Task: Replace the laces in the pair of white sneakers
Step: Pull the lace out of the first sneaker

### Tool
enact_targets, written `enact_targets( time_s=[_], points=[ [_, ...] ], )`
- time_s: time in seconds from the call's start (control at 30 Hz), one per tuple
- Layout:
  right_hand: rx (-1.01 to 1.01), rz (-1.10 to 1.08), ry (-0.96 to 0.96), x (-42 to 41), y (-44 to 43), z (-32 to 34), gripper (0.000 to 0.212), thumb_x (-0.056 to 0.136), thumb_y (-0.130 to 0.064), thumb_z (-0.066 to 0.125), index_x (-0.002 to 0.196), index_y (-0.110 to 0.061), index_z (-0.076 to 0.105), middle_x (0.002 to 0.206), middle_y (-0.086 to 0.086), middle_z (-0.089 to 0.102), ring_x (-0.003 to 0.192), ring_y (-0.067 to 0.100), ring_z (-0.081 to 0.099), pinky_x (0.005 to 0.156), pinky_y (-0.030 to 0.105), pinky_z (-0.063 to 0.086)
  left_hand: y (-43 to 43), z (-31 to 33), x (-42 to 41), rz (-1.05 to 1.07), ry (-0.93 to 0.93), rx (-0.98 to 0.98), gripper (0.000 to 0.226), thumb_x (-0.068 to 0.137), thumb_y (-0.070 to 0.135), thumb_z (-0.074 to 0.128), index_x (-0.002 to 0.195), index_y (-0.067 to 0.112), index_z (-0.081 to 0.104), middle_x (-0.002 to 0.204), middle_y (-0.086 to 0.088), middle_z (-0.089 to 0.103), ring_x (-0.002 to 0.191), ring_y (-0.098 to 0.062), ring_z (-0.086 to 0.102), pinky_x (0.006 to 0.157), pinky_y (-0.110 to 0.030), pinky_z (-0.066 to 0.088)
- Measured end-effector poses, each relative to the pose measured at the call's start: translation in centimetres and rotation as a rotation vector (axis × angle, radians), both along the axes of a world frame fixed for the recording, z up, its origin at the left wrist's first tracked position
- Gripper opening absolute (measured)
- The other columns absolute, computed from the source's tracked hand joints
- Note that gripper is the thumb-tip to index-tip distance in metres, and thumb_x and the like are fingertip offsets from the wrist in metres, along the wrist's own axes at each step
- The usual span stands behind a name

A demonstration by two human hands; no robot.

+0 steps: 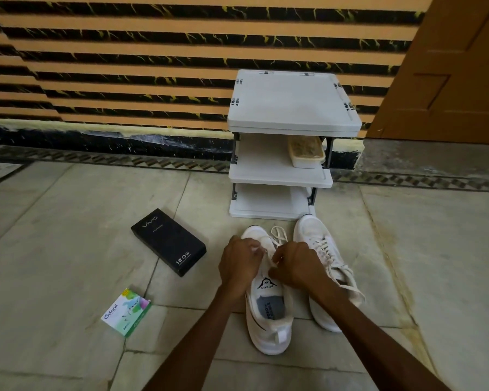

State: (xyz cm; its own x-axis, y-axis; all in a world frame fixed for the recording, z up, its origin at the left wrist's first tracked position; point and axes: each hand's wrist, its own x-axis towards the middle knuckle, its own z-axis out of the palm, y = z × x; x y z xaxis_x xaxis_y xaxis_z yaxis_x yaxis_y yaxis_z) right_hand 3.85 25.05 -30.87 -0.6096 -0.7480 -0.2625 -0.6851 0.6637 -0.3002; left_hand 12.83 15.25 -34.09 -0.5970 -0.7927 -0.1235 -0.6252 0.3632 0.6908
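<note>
Two white sneakers stand side by side on the tiled floor, toes pointing away from me. The left sneaker (268, 314) has its tongue showing a black logo. Its off-white lace (280, 234) loops loose over the toe area. My left hand (242, 263) and my right hand (295, 265) are both over its eyelets, fingers curled and pinching the lace. The right sneaker (322, 249) is laced, with loose lace ends trailing on its outer side; my right forearm covers its heel.
A white three-tier rack (291, 114) stands just beyond the sneakers, with a tub (305, 153) on its middle shelf. A black phone box (168, 241) and a small green-white carton (126, 311) lie on the floor to the left. A wooden door (449, 66) is at the right.
</note>
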Motion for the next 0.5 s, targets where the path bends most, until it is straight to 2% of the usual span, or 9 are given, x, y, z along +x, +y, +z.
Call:
enact_targets(
  time_s=[0.07, 0.17, 0.23, 0.33, 0.43, 0.47, 0.5],
  points=[
    [-0.039, 0.009, 0.032, 0.4, 0.5, -0.4, 0.019, 0.073, -0.029, 0.068, 0.063, -0.016, 0.059, 0.064, 0.0, 0.055, 0.07, 0.018, 0.057, 0.054, 0.022, 0.036, -0.4, -0.2, -0.9, -0.029, 0.019, 0.004, 0.028, 0.087, 0.034, 0.069, 0.111, 0.02, 0.073, 0.112, -0.002, 0.058, 0.102, -0.02, 0.059, 0.082, -0.031, 0.05],
    [-0.119, -0.024, 0.064, 0.8, 1.1, -1.0, 0.013, 0.08, -0.026, 0.062, 0.073, -0.016, 0.067, 0.072, 0.003, 0.065, 0.071, 0.02, 0.062, 0.058, 0.022, 0.034, -0.5, -0.4, -1.9, 0.004, 0.091, 0.0, 0.013, 0.083, 0.024, 0.075, 0.09, 0.013, 0.074, 0.094, 0.003, 0.065, 0.093, -0.017, 0.063, 0.073, -0.025, 0.045],
    [-0.167, -0.052, 0.092, 1.1, 1.5, -1.4, 0.015, 0.083, -0.026, 0.061, 0.077, -0.017, 0.07, 0.075, 0.002, 0.068, 0.072, 0.019, 0.064, 0.06, 0.021, 0.035, -0.3, -0.6, -2.2, 0.039, 0.195, 0.046, 0.003, 0.082, 0.012, 0.074, 0.081, 0.01, 0.073, 0.088, -0.001, 0.07, 0.085, -0.016, 0.064, 0.072, -0.023, 0.046],
    [-0.278, -0.141, 0.039, 1.5, 1.9, -2.1, 0.012, 0.08, -0.022, 0.062, 0.07, -0.017, 0.066, 0.063, -0.002, 0.059, 0.064, 0.018, 0.062, 0.056, 0.021, 0.036, 0.0, 0.4, -2.5, 0.144, 0.423, 0.261, 0.007, 0.087, 0.002, 0.066, 0.083, 0.004, 0.071, 0.082, -0.002, 0.072, 0.078, -0.017, 0.067, 0.074, -0.024, 0.053],
    [-0.407, -0.258, 0.024, 2.6, 2.6, -2.9, 0.018, 0.081, -0.023, 0.063, 0.065, -0.023, 0.056, 0.055, -0.009, 0.051, 0.049, 0.008, 0.048, 0.046, 0.015, 0.026, -0.8, 3.6, -3.4, 0.363, 0.803, 0.65, 0.016, 0.094, -0.002, 0.052, 0.086, 0.006, 0.062, 0.075, -0.003, 0.069, 0.061, -0.015, 0.065, 0.063, -0.029, 0.057],
    [-0.447, -0.281, 0.047, 3.1, 2.9, -3.2, 0.017, 0.082, -0.023, 0.063, 0.066, -0.022, 0.058, 0.056, -0.008, 0.053, 0.049, 0.008, 0.046, 0.046, 0.015, 0.024, -1.3, 4.5, -3.5, 0.377, 0.86, 0.686, 0.016, 0.095, -0.002, 0.049, 0.087, 0.009, 0.058, 0.075, -0.004, 0.066, 0.055, -0.012, 0.06, 0.057, -0.026, 0.055],
    [-0.481, -0.298, 0.07, 3.5, 3.0, -3.5, 0.017, 0.083, -0.024, 0.063, 0.067, -0.02, 0.059, 0.057, -0.006, 0.056, 0.05, 0.009, 0.048, 0.046, 0.018, 0.025, -1.6, 5.0, -3.4, 0.345, 0.832, 0.647, 0.015, 0.094, -0.002, 0.049, 0.091, 0.011, 0.054, 0.077, -0.006, 0.065, 0.052, -0.009, 0.056, 0.053, -0.023, 0.05]
  ],
)
